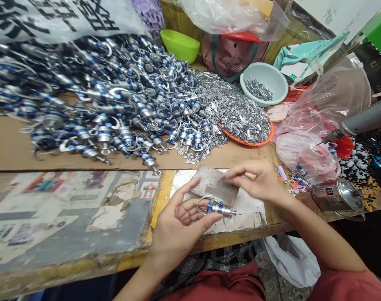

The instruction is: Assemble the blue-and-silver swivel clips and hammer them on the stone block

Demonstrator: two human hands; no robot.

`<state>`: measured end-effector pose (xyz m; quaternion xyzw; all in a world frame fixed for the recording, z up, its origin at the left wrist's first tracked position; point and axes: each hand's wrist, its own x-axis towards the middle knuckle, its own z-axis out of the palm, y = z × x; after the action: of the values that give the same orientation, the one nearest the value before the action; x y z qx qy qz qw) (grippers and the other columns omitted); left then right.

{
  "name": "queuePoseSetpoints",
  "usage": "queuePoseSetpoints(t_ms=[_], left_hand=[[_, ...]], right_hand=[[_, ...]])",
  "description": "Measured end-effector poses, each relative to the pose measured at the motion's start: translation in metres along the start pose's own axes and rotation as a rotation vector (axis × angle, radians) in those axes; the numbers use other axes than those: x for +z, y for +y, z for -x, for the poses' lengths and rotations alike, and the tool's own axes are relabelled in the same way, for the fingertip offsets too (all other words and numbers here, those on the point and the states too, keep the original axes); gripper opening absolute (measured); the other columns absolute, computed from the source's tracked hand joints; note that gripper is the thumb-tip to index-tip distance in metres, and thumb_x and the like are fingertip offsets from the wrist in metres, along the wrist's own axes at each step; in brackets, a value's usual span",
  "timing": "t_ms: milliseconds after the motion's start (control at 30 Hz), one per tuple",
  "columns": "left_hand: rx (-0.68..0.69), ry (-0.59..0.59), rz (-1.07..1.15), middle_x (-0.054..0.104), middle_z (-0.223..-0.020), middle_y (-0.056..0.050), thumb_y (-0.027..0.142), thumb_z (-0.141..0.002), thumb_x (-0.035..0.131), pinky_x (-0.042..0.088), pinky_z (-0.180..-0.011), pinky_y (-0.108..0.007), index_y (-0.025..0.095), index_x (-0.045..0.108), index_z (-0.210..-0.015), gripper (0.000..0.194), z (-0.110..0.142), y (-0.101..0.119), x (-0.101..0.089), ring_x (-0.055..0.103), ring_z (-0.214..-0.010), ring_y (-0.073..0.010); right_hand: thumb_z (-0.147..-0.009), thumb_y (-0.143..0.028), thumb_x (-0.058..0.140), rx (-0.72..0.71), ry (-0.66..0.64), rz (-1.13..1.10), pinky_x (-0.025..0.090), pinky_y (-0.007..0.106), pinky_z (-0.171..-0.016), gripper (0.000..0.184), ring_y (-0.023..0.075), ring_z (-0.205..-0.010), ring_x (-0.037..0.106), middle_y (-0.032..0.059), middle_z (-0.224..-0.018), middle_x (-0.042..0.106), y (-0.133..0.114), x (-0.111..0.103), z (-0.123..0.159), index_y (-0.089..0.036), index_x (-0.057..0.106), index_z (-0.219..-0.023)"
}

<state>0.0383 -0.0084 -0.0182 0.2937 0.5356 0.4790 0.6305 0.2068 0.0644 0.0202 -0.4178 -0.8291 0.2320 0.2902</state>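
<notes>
My left hand (181,221) holds a small blue-and-silver metal piece (220,207) with a curved hook at one end and a thin pin at the other. A small perforated silver tab lies along its upper side. Behind it a grey metal block (209,184) rests on a white sheet (253,209). My right hand (256,179) hovers by the block's right corner, apart from the held piece. Its fingertips are smeared by motion, so I cannot tell whether they grip anything.
A large heap of similar blue-and-silver pieces (121,92) covers the left back. Small metal tabs (243,117) fill an orange-rimmed tray. A pale blue bowl (284,83) holds slim metal parts. At right are a power screwdriver (362,119), plastic bags (303,156) and a lidded metal mug (331,198).
</notes>
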Motion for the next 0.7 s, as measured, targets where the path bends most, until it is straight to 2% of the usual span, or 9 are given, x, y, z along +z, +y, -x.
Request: queuePoseSetpoints(t_ms=[67,133,233,400,500,633,700], left_hand=[[0.010,-0.004,0.001,0.068,-0.069,0.002,0.024,-0.049,0.081,0.051,-0.064,-0.020,0.016,0.045,-0.125,0.084,-0.001,0.000,-0.001,0.062,-0.061,-0.0097],[0.023,-0.013,0.006,0.068,-0.068,0.002,0.024,-0.051,0.080,0.051,-0.064,-0.020,0.015,0.046,-0.124,0.082,-0.001,0.001,-0.001,0.061,-0.060,-0.0096],[0.032,-0.029,0.014,0.067,-0.067,0.002,0.023,-0.051,0.080,0.050,-0.062,-0.020,0.014,0.046,-0.123,0.080,0.000,0.001,-0.001,0.061,-0.059,-0.0096],[0.042,-0.022,0.028,0.067,-0.066,0.002,0.023,-0.051,0.080,0.050,-0.061,-0.020,0.015,0.049,-0.121,0.078,-0.001,0.000,-0.001,0.060,-0.060,-0.0097],[0.024,-0.023,0.033,0.067,-0.067,0.003,0.022,-0.051,0.080,0.050,-0.063,-0.019,0.015,0.049,-0.122,0.078,-0.001,0.001,0.000,0.061,-0.061,-0.0092],[0.002,-0.010,0.025,0.066,-0.066,0.004,0.021,-0.050,0.080,0.050,-0.064,-0.017,0.016,0.049,-0.121,0.078,0.000,0.004,0.001,0.060,-0.061,-0.0079],[0.003,0.009,0.003,0.066,-0.065,0.004,0.022,-0.048,0.081,0.050,-0.065,-0.016,0.016,0.050,-0.121,0.079,0.000,0.004,0.001,0.061,-0.063,-0.0082]], right_hand=[[-0.082,-0.011,0.052,-0.188,0.027,-0.006,0.054,0.023,-0.068,0.016,0.0116,-0.072,0.068,0.0024,-0.078,0.073,-0.011,0.008,0.015,-0.017,0.067,-0.078],[-0.084,-0.011,0.047,-0.340,0.057,0.097,0.054,0.025,-0.072,0.020,0.0128,-0.078,0.068,0.0049,-0.083,0.073,-0.016,0.016,0.025,-0.017,0.066,-0.081],[-0.087,-0.013,0.045,-0.424,0.065,0.247,0.053,0.030,-0.075,0.020,0.0153,-0.082,0.067,0.0079,-0.087,0.072,-0.019,0.023,0.033,-0.016,0.065,-0.087],[-0.088,-0.009,0.041,-0.349,-0.035,0.434,0.051,0.036,-0.082,0.024,0.0203,-0.095,0.063,0.0104,-0.096,0.070,-0.024,0.025,0.047,-0.012,0.062,-0.099],[-0.086,-0.008,0.042,-0.272,-0.044,0.403,0.048,0.038,-0.088,0.027,0.0210,-0.104,0.058,0.0097,-0.105,0.068,-0.025,0.026,0.055,-0.015,0.060,-0.106],[-0.086,-0.004,0.039,-0.176,0.048,0.291,0.045,0.036,-0.093,0.034,0.0184,-0.113,0.053,0.0105,-0.119,0.060,-0.012,0.012,0.065,-0.019,0.059,-0.109],[-0.087,-0.009,0.041,-0.031,0.133,0.374,0.046,0.037,-0.091,0.033,0.0196,-0.110,0.054,0.0117,-0.117,0.059,0.002,-0.003,0.072,-0.020,0.056,-0.114]])
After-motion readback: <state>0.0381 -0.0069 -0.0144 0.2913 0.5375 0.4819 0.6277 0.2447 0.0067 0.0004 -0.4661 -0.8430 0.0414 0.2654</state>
